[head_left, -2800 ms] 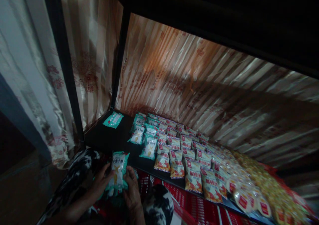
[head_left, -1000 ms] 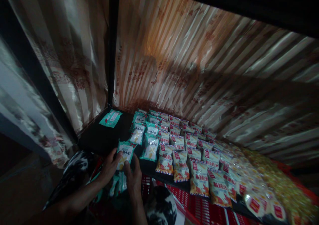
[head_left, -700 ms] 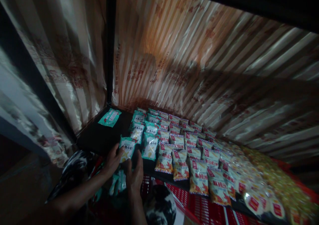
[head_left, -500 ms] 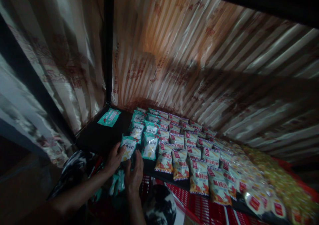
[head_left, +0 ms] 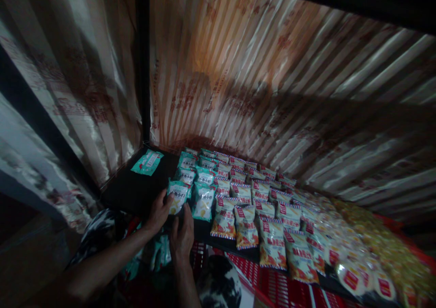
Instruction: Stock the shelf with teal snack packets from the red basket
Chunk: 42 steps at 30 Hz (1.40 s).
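Observation:
A teal and white snack packet point(head_left: 177, 199) stands tilted at the front of the left teal row, its printed face toward me. My left hand point(head_left: 160, 213) grips its left edge with the fingers closed. At the lower right edge, the fingers and thumb of my right hand point(head_left: 182, 233) close around the packet's bottom corner. Just to the right stands another teal packet point(head_left: 203, 202), leading the neighbouring row. Behind the held one, more teal packets point(head_left: 186, 176) lean in line. A single teal packet point(head_left: 147, 161) lies flat on the black shelf point(head_left: 126, 190) at the left.
Rows of cream and orange snack bags point(head_left: 272, 244) fill the shelf's middle. Round clear-wrapped items point(head_left: 350, 276) and yellow-wrapped pieces point(head_left: 384, 249) lie farther right. Below the edge are a red basket point(head_left: 272, 285) and loose teal packets point(head_left: 160, 253). A dark post point(head_left: 143, 72) and striped sheeting point(head_left: 238, 72) enclose the back.
The held packet has shifted slightly up and away from me, closer against the row behind it. Both hands moved with it, and the view has turned a little.

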### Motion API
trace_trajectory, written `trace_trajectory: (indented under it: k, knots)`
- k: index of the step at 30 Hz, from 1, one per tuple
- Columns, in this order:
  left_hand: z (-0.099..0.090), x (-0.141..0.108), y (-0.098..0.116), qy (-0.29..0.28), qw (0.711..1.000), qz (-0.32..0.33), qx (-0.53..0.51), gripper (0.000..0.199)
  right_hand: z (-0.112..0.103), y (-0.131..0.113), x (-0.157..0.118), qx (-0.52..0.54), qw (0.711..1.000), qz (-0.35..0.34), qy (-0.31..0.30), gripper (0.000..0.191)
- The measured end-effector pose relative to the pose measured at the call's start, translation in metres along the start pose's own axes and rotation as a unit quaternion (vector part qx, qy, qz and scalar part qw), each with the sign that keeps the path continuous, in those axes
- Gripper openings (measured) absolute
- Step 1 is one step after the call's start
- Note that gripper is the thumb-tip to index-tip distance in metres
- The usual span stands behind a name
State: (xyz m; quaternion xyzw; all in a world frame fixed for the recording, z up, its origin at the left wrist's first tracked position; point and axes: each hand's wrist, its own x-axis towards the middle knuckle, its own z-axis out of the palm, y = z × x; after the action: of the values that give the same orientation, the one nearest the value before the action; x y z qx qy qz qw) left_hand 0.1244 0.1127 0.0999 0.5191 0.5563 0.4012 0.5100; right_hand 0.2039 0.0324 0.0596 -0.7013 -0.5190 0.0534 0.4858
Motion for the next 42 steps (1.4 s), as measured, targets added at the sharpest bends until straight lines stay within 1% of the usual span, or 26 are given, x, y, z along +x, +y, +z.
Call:
trace_trajectory:
  k: [5, 10, 13, 17, 20, 24, 29, 35, 38, 42]
  knots:
    - [0.004, 0.006, -0.007, 0.016, 1.000, -0.005, 0.001, 0.056, 0.001, 0.003, 0.003, -0.006, 1.000, -0.010, -0.005, 0.047]
    - [0.008, 0.009, -0.009, 0.009, 1.000, 0.012, 0.002, 0.056, 0.003, 0.007, 0.005, -0.013, 1.000, -0.026, 0.001, 0.047]
    - [0.010, 0.009, -0.008, 0.003, 0.999, 0.024, 0.031, 0.054, 0.004, 0.010, 0.005, -0.019, 0.999, -0.027, 0.002, 0.046]
    - [0.012, 0.010, -0.011, 0.031, 0.996, 0.033, 0.072, 0.049, 0.005, 0.015, 0.002, -0.020, 0.999, -0.031, 0.000, 0.045]
    - [0.013, 0.011, -0.016, 0.038, 0.995, 0.040, 0.087, 0.047, 0.006, 0.019, 0.001, -0.022, 0.999, -0.036, 0.003, 0.045]
    - [0.014, 0.009, -0.027, 0.034, 0.991, 0.074, 0.102, 0.048, 0.008, 0.025, 0.000, -0.024, 0.999, -0.046, 0.008, 0.044]
    - [0.014, 0.004, -0.037, 0.023, 0.985, 0.115, 0.125, 0.054, 0.009, 0.028, 0.001, -0.019, 0.999, -0.039, 0.015, 0.042]
    - [0.013, -0.001, -0.037, 0.012, 0.978, 0.144, 0.152, 0.055, 0.009, 0.029, 0.002, -0.034, 0.998, -0.043, 0.024, 0.040]
    - [0.011, -0.002, -0.038, 0.020, 0.971, 0.162, 0.175, 0.055, 0.008, 0.029, 0.001, -0.033, 0.998, -0.050, 0.024, 0.040]
    - [0.012, -0.003, -0.039, 0.043, 0.959, 0.202, 0.196, 0.056, 0.001, 0.025, 0.000, -0.044, 0.995, -0.088, 0.028, 0.040]
